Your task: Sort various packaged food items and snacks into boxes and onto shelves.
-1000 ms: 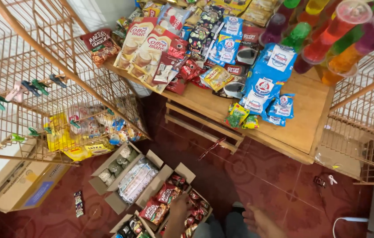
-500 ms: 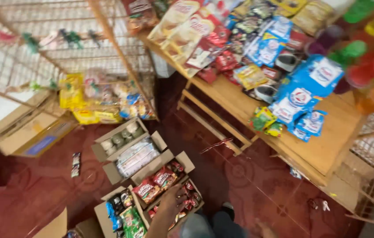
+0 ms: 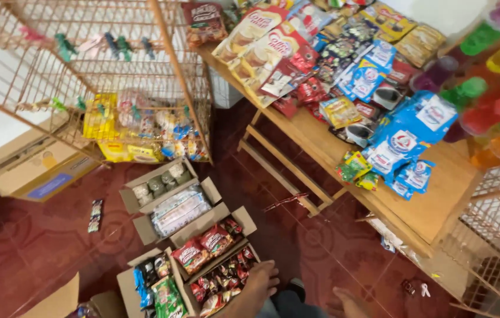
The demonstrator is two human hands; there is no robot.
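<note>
**Left hand at the snack boxes on the floor**

The left hand (image 3: 260,281) hung with fingers loosely spread and nothing in it, just beside the open box (image 3: 221,284) of red packets, probably so the packets stayed in reach. The right hand was out of view. More open boxes lay in a row on the red floor (image 3: 43,241) between the wire rack (image 3: 114,70) and the packet-covered tabletop (image 3: 432,200). Half a second earlier the hand reached lower in view, and the tabletop sat higher.
</note>
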